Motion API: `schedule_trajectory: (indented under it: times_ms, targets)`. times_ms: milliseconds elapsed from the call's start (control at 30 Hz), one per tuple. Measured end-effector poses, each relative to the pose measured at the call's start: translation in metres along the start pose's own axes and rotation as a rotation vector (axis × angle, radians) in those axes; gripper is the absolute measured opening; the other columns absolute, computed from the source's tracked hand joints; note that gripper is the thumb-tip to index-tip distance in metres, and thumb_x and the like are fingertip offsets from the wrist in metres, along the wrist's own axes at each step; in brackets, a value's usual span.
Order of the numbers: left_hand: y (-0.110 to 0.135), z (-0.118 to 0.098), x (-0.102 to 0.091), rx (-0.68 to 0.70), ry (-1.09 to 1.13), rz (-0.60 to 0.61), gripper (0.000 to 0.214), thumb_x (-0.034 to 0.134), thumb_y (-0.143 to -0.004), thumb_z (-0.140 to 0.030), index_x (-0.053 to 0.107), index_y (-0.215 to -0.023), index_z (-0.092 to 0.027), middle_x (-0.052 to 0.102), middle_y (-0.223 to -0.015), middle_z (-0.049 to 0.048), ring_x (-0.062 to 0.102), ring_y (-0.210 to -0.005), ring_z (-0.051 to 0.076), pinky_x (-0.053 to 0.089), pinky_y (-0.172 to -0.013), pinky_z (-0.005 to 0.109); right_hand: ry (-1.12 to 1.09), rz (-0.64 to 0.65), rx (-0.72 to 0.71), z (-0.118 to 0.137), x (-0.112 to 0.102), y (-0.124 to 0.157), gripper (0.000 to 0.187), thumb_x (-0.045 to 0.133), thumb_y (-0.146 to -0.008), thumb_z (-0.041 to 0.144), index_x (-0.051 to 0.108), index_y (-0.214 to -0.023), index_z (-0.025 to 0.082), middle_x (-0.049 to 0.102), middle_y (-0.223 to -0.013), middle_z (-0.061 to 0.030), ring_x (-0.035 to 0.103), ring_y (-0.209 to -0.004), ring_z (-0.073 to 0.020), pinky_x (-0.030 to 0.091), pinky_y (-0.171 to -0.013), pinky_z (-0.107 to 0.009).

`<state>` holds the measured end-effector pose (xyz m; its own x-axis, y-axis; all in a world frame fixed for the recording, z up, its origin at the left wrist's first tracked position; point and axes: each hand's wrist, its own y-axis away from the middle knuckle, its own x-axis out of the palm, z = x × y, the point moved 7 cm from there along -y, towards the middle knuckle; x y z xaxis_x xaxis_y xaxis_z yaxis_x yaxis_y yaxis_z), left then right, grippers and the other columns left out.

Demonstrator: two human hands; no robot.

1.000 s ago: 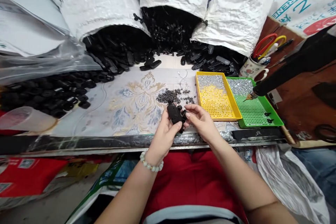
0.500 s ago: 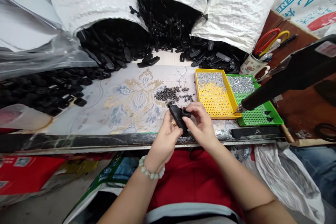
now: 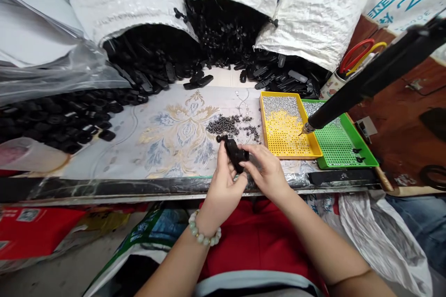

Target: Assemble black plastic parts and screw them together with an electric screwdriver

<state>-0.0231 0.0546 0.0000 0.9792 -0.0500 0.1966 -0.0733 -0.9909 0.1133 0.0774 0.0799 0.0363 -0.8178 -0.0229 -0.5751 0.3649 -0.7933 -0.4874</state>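
Observation:
Over the front of the table, my left hand [image 3: 226,183] is closed around a long black plastic part [image 3: 232,151], which lies tilted across the fingers. A small round knob shows at its upper end. My right hand [image 3: 267,169] pinches the part's right side, with thumb and fingertips at a short black piece [image 3: 244,154] there; whether that piece is separate I cannot tell. Just beyond both hands lies a pile of tiny dark metal pieces [image 3: 225,124]. My fingers hide the part's lower end.
A yellow tray [image 3: 318,151] of small silvery screws stands to the right, beside a green tray [image 3: 369,161]. A black electric screwdriver [image 3: 348,93] hangs over them. White sacks [image 3: 306,18] spill black plastic parts along the back. A translucent cup [image 3: 42,155] lies at left.
The black part has turned slightly in my hands, and my left hand has shifted a little right. The hanging screwdriver has swung left, its tip now over the yellow tray.

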Motion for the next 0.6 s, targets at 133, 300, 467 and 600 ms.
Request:
schedule_trajectory:
  times_ms: [133, 300, 467, 600]
  targets:
    - [0.002, -0.003, 0.001, 0.059, -0.119, 0.041, 0.087, 0.056, -0.081, -0.019, -0.001, -0.148, -0.024, 0.024, -0.153, 0.0121, 0.033, -0.136, 0.021, 0.029, -0.112, 0.035, -0.006, 0.023, -0.006, 0.001, -0.009, -0.004, 0.031, 0.056, -0.085, 0.024, 0.053, -0.115, 0.024, 0.061, -0.104, -0.0080, 0.057, -0.097, -0.0192, 0.050, -0.083, -0.037]
    - [0.000, -0.010, 0.001, 0.078, -0.162, 0.070, 0.087, 0.058, -0.081, -0.023, 0.002, -0.148, -0.024, 0.027, -0.151, 0.0129, 0.035, -0.135, 0.023, 0.031, -0.111, 0.037, -0.052, 0.049, 0.010, 0.000, -0.016, -0.006, 0.030, 0.054, -0.086, 0.022, 0.051, -0.116, 0.024, 0.060, -0.103, -0.0084, 0.056, -0.096, -0.0188, 0.050, -0.081, -0.037]
    - [-0.001, -0.007, 0.003, 0.049, -0.164, 0.061, 0.088, 0.058, -0.080, -0.023, 0.002, -0.148, -0.023, 0.029, -0.150, 0.0138, 0.037, -0.134, 0.024, 0.032, -0.110, 0.039, -0.034, 0.051, -0.012, -0.001, -0.011, -0.003, 0.028, 0.055, -0.085, 0.024, 0.054, -0.113, 0.022, 0.061, -0.097, -0.0083, 0.056, -0.089, -0.0179, 0.050, -0.078, -0.034]
    - [0.000, -0.007, 0.003, 0.139, -0.279, -0.036, 0.089, 0.062, -0.077, -0.021, 0.008, -0.148, -0.023, 0.026, -0.152, 0.0139, 0.032, -0.137, 0.027, 0.029, -0.112, 0.042, -0.250, -0.011, 0.306, -0.020, -0.007, 0.003, 0.024, 0.063, -0.079, 0.031, 0.059, -0.101, 0.022, 0.059, -0.081, -0.0027, 0.053, -0.069, -0.0133, 0.048, -0.065, -0.028]
